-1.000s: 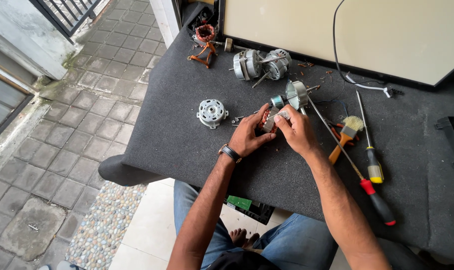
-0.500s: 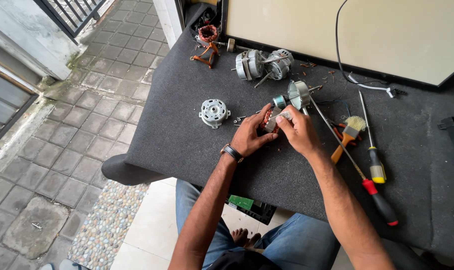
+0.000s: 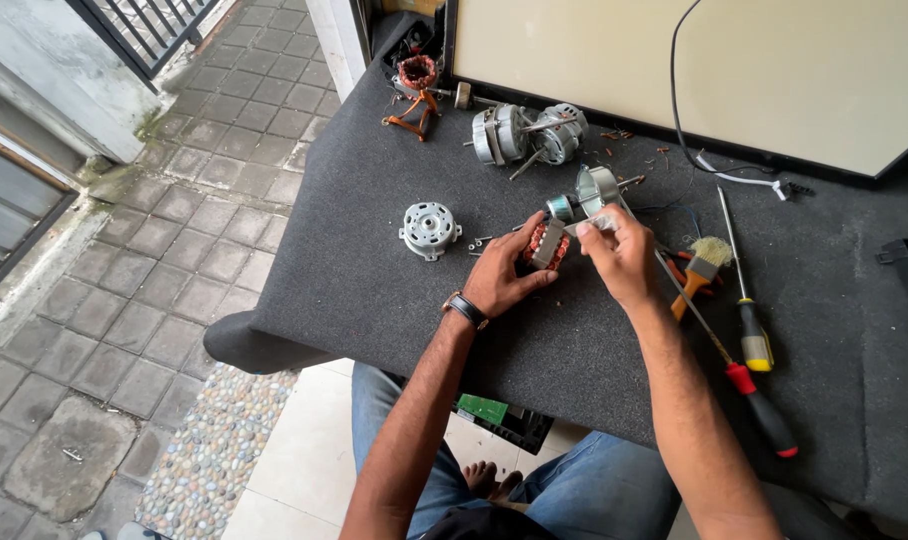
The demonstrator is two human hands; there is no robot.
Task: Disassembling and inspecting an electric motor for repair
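Motor coil [image 3: 546, 243], copper-wound: gripped by left hand [image 3: 504, 275] and right hand [image 3: 619, 255]; round metal cover [image 3: 429, 228] lies left of them, screwdrivers [image 3: 749, 320] right.

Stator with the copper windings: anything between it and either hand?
Nothing visible. Both hands are already on the stator: the left hand cups it from its near-left side, and the right hand pinches its top edge with the fingers. The small screws lie off to the left, clear of the hands.
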